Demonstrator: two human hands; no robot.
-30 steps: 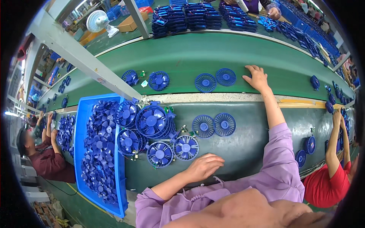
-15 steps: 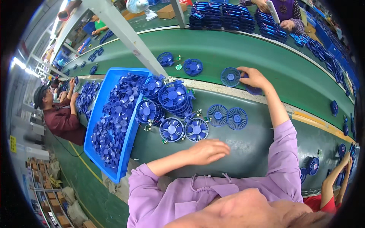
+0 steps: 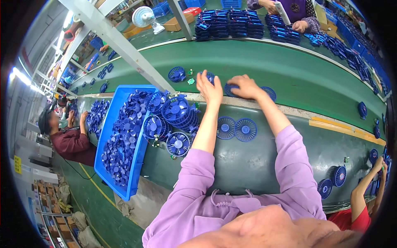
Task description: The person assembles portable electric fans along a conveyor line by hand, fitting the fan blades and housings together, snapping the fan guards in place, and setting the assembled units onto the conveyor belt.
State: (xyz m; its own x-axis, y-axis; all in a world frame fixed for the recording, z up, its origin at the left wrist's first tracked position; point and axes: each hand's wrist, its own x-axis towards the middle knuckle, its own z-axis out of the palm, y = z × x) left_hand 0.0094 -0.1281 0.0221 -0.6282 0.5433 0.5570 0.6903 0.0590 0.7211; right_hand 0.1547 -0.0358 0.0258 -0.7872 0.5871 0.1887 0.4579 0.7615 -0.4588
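My left hand [image 3: 210, 90] reaches over the near edge of the green belt, its fingers and thumb around a blue fan housing [image 3: 210, 77] that the hand partly hides. To its right, my right hand [image 3: 247, 87] bends its fingers over a round blue fan guard [image 3: 230, 89] at the belt's edge. A second guard [image 3: 269, 93] lies behind my right wrist. Between my forearms, two spoked blue guards [image 3: 245, 129] lie side by side on the dark bench. Left of my left forearm stand stacked fan housings with blades [image 3: 175, 108] and a single one [image 3: 178, 144].
A blue tray [image 3: 133, 186] heaped with blue fan blades stands at left beside a grey metal post [image 3: 124, 45]. Small green circuit boards [image 3: 190, 81] lie on the belt [image 3: 264, 58]. Co-workers sit at far left, far side and right. A wooden strip [image 3: 343, 131] edges the bench.
My left hand has moved from above the bench up to the fan housing on the belt. My right hand has shifted left onto the fan guard. The whole view has shifted slightly.
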